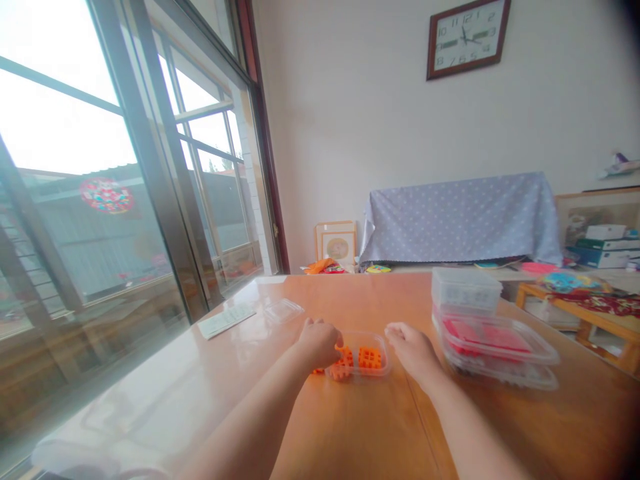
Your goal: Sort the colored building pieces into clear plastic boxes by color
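A shallow clear plastic container [384, 347] sits on the table, holding an orange notched block [370, 358]. Another orange block [342, 364] lies at its left part, partly covered by my left hand [321, 341]. The fingers of that hand curl down at this block; what is between the fingertips is hidden. More orange shows under the left wrist. Just beyond the container's right rim is my right hand [411, 350], fingers loosely bent towards the container and no object seen in them.
To the right stand stacked clear boxes: a taller tub [465, 292] behind, and a container with red contents [485, 335] above another clear one. A clear lid [281, 309] and a pale printed sheet [227, 321] lie at the left. Tall windows border the left side.
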A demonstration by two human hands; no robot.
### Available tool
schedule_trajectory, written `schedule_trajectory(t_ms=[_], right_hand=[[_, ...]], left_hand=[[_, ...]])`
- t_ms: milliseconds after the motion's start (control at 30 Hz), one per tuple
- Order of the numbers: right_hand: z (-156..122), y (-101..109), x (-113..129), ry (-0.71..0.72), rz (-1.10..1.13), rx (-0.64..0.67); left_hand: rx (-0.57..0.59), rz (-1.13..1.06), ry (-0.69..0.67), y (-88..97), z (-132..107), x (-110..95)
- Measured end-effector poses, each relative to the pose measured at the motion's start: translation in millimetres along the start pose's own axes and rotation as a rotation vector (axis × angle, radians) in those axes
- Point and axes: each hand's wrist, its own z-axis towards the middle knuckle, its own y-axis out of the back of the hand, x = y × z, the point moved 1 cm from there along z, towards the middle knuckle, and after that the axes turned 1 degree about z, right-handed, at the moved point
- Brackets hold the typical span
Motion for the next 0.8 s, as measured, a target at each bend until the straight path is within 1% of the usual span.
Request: schedule_trajectory(t_ms=[100,167,300,567,700,733,800], right_hand=[[-0.2,-0.5,0.2,0.017,0.009,-0.002],[-0.5,-0.6,0.0,0.019,0.007,0.001],[-1.7,-0.9,0.7,0.021,-0.007,0.006],[-2.8,-0.9,4.2,0.022,-0.020,0.011],[-3.0,-0.5,5.5,0.013,-0.017,0.019],[-3.0,-0.5,5.8,0.016,-0.015,0.017],[-3.1,-0.5,6.4,0.022,-0.015,0.008]], left_hand=[[0.069,0.100,-0.012,-3.1,7.0,-3.2],[0.093,0.155,-0.016,-3.7,9.9,-6.3],[0.081,0.211,-0.010,-5.3,13.1,-9.0],[-0.085,0.156,-0.011,-9.1,17.0,-3.2],[-0.207,0.108,0.007,-9.3,15.9,-0.2],[-0.225,0.090,0.007,-8.7,15.0,1.3],[-0.218,0.059,0.003,-6.4,12.4,5.5]])
